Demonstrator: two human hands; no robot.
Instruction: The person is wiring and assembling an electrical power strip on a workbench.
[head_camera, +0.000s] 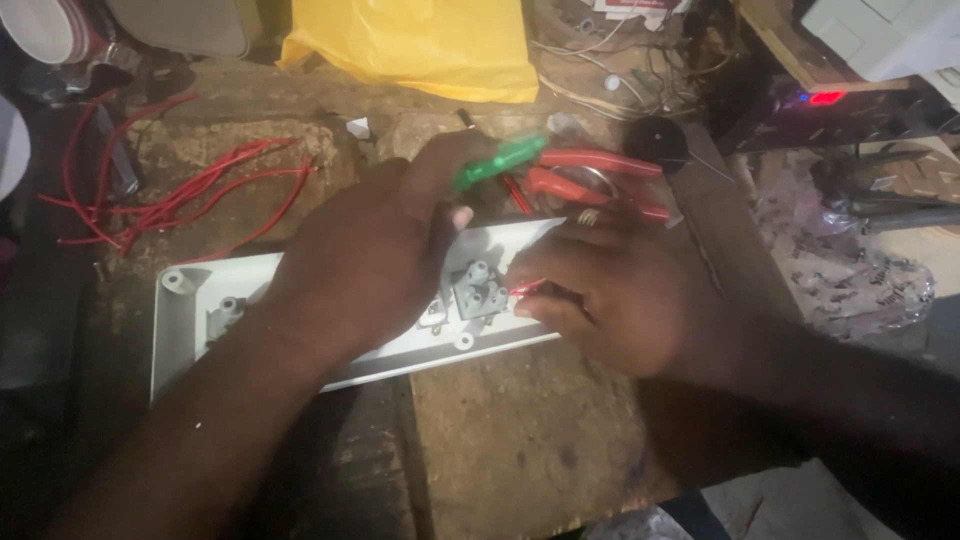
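Loose red wires (170, 195) are lying at the far left of the wooden workbench (520, 440), well apart from both hands. The long white switchboard plate (190, 300) is lying face-down, its long axis running left to right and rising slightly toward the right. The left hand (370, 265) is resting over the middle of the plate, fingers curled and pressed around a green-handled screwdriver (500, 160), whose handle is angling up and to the right; the tip is hidden under the hand. Just right of that hand, the grey socket module (478, 290) is sitting in the plate, between the two hands and touching or nearly touching both. The right hand (610, 290) is approaching from the right, thumb and forefinger pinching a short red wire end (527, 288) that is pointing left at the module. The right hand's fingertips appear the nearer. Red-handled pliers (590, 175) are lying behind the hands.
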